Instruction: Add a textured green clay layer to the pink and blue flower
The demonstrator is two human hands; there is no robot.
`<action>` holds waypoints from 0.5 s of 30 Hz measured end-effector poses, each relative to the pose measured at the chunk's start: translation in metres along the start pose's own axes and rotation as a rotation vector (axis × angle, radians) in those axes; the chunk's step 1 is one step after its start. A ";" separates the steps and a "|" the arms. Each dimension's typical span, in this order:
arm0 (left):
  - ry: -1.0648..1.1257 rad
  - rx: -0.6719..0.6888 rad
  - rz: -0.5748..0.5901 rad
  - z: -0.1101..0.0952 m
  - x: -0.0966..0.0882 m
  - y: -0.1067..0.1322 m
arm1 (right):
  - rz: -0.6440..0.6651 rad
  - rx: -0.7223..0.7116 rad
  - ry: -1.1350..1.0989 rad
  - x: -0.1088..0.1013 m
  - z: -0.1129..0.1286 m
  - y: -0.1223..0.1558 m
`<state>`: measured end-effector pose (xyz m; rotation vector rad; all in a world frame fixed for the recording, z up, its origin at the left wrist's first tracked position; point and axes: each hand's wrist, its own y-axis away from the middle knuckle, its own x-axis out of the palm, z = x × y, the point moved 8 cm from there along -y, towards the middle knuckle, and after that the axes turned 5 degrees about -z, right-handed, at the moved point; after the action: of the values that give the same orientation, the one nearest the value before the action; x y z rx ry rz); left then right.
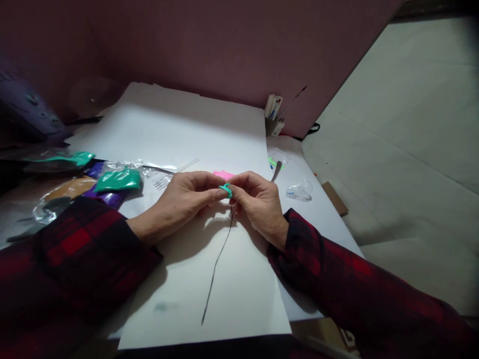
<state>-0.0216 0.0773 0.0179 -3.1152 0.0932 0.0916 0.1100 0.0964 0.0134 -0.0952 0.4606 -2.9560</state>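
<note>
Left hand and right hand both pinched tight on a small, curled turquoise clay-like strip, above the white paper sheet; looks like shaping; next move probably wants light, even pressure

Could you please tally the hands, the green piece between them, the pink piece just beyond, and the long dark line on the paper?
Hands: 2 (left hand, right hand)
Green piece: 1
Pink piece: 1
Dark line: 1
Total: 5
</note>
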 end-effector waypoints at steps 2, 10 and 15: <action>-0.024 0.010 -0.005 0.000 -0.001 0.000 | 0.011 0.012 -0.007 0.001 -0.001 0.001; -0.077 0.022 -0.053 -0.002 -0.006 0.000 | 0.070 0.060 -0.047 0.008 0.001 0.003; -0.053 0.056 -0.056 -0.005 -0.006 0.000 | 0.092 0.000 -0.040 0.010 0.005 0.003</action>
<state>-0.0277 0.0774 0.0234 -3.0545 0.0075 0.1675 0.1013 0.0905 0.0178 -0.1293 0.4476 -2.8585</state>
